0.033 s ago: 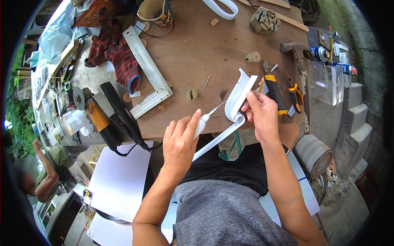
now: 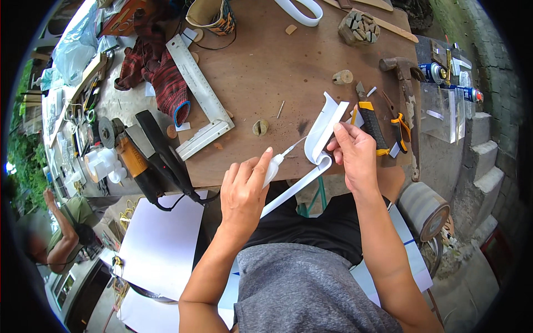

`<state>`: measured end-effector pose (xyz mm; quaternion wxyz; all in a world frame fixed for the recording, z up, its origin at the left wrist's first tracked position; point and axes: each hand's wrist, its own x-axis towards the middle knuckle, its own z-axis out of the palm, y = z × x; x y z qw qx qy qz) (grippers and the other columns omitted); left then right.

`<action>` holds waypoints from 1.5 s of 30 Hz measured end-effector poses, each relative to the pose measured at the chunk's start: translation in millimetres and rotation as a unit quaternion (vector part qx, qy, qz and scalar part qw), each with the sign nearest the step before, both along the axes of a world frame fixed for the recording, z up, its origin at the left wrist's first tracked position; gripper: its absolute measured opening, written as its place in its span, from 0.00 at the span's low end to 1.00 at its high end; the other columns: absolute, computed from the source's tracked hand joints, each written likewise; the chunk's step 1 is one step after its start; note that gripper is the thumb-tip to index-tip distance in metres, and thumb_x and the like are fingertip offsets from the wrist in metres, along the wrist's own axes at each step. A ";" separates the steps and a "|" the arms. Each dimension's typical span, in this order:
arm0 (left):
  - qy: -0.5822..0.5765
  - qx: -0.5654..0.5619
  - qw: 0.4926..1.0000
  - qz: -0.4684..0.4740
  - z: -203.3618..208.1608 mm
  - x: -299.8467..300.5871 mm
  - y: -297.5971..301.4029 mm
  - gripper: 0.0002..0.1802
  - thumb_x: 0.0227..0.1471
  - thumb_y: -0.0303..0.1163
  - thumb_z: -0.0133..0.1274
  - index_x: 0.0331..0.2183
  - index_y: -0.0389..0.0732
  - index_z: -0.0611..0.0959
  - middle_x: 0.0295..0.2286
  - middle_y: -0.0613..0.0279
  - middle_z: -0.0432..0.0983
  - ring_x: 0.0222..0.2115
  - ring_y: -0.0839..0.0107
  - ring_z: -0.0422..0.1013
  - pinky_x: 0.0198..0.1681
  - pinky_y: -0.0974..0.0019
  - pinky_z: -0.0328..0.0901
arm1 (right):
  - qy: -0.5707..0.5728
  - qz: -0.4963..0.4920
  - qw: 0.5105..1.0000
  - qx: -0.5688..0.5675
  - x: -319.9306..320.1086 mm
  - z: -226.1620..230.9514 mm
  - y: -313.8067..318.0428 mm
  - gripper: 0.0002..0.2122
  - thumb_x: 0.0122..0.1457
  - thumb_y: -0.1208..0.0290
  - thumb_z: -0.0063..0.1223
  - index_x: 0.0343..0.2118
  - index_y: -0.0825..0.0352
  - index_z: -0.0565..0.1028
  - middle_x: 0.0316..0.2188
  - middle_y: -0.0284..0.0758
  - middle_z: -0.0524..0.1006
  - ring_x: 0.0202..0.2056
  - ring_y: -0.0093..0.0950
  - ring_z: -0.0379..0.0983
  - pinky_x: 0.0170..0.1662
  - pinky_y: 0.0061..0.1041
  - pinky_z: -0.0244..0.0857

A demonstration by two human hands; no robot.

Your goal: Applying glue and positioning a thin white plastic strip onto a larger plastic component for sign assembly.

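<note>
My left hand [image 2: 244, 186] is wrapped round a small white squeeze bottle [image 2: 272, 168], whose long thin nozzle tip reaches toward a curved white strip. This white strip [image 2: 323, 132] looks like bent plastic; it has a curled upper end, a tight bend near the table's front edge and a long straight tail toward my lap. With bent fingers, my right hand [image 2: 354, 152] grips it at its right side; the exact fingertip contact is partly hidden. Just beyond that hand lie a yellow-and-black utility knife [image 2: 372, 125] and orange-handled pliers [image 2: 399, 129].
A hammer [image 2: 404, 100] lies along the table's right side. Left of my hands are a metal square [image 2: 197, 83], an angle grinder [image 2: 133, 158] and a striped knit glove [image 2: 171, 100]. A jar of wooden pieces [image 2: 358, 29] stands at the back. Another person [image 2: 61, 233] is far left.
</note>
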<state>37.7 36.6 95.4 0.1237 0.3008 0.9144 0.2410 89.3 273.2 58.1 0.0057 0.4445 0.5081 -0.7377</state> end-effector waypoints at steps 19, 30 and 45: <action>-0.002 -0.022 1.000 -0.003 9.9 7.5 -16.0 0.35 0.44 0.22 0.68 0.57 0.44 0.82 0.40 0.61 0.80 0.36 0.63 0.74 0.39 0.59 0.66 | 0.007 0.006 1.000 0.008 0.8 -1.1 2.6 0.17 0.69 0.66 0.60 0.49 0.79 0.77 0.25 0.34 0.81 0.18 0.12 0.65 0.23 0.12 0.59; -0.056 0.031 0.982 0.179 4.8 12.4 -44.5 0.25 0.49 0.21 0.65 0.51 0.41 0.83 0.42 0.56 0.80 0.39 0.63 0.73 0.48 0.62 0.65 | 0.008 0.004 1.000 0.005 2.1 -4.1 0.9 0.16 0.69 0.67 0.60 0.48 0.78 0.78 0.25 0.35 0.80 0.18 0.12 0.65 0.22 0.12 0.58; -0.131 0.272 0.918 0.256 -55.5 -21.9 -32.2 0.13 0.65 0.26 0.58 0.48 0.38 0.74 0.53 0.48 0.78 0.57 0.62 0.71 0.64 0.58 0.60 | -0.009 0.006 1.000 0.008 -2.5 -2.2 -2.0 0.16 0.68 0.66 0.61 0.47 0.78 0.78 0.23 0.33 0.81 0.17 0.13 0.64 0.21 0.14 0.56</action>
